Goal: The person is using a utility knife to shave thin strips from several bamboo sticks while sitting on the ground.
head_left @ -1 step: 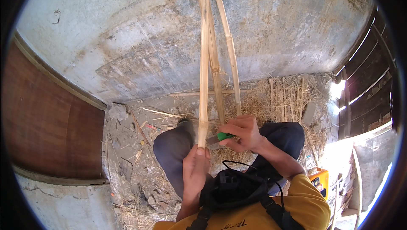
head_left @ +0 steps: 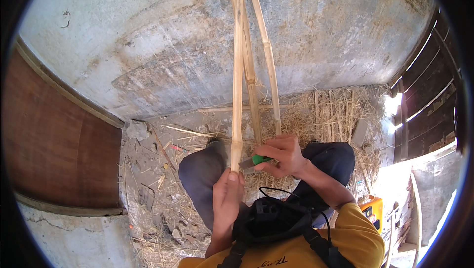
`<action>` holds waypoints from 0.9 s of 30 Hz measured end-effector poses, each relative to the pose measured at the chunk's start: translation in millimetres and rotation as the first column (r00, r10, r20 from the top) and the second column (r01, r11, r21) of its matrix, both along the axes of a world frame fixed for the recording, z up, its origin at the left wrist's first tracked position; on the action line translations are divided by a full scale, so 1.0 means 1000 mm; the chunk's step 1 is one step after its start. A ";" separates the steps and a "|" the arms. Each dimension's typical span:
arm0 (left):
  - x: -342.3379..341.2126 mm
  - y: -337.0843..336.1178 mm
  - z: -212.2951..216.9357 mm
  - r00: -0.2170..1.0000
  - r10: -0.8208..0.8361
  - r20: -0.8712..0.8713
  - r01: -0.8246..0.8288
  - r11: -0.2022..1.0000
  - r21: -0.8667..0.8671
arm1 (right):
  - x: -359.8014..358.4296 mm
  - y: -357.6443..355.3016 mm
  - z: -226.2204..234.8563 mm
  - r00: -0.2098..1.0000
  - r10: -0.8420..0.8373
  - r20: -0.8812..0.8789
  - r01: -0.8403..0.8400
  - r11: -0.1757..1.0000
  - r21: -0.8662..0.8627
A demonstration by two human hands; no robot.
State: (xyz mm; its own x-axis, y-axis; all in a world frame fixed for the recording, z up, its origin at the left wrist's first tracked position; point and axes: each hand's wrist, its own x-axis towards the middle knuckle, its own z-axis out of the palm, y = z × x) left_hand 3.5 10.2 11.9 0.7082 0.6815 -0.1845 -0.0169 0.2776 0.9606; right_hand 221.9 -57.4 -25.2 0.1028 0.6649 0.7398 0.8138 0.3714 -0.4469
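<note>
Currently the left hand pinches the near end of a pale bamboo strip, thumb on top, and the strip's long axis runs from there straight away from the body, up in front of the wall. Closed round a green-handled knife, the right hand sits just right of the strip, blade pointing left at its edge. The strip looks straw-yellow and slim, with a knobbly joint above the thumb.
</note>
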 end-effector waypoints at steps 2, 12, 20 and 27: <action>0.000 0.001 0.001 1.000 -0.011 0.010 0.011 1.000 -0.019 | -0.001 0.001 -0.002 1.000 0.000 0.026 0.000 1.000 0.010; 0.001 -0.004 0.002 0.999 0.047 0.007 -0.047 0.997 -0.062 | -0.004 0.001 -0.002 0.998 0.026 0.062 -0.025 1.000 -0.006; -0.002 -0.002 0.014 0.998 -0.008 -0.064 0.011 0.998 0.054 | -0.006 0.001 -0.001 0.998 -0.021 0.057 0.020 0.999 0.029; 0.001 -0.005 0.013 0.998 -0.021 -0.052 0.023 0.999 0.044 | -0.009 -0.002 0.001 0.986 -0.109 0.123 0.102 0.993 0.066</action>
State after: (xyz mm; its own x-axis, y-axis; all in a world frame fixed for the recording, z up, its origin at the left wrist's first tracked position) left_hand 4.6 4.7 24.5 0.7135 0.6742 -0.1907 0.0386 0.2340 0.9715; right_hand 212.8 -59.5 -23.9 0.0736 0.6101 0.7889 0.8982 0.3032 -0.3182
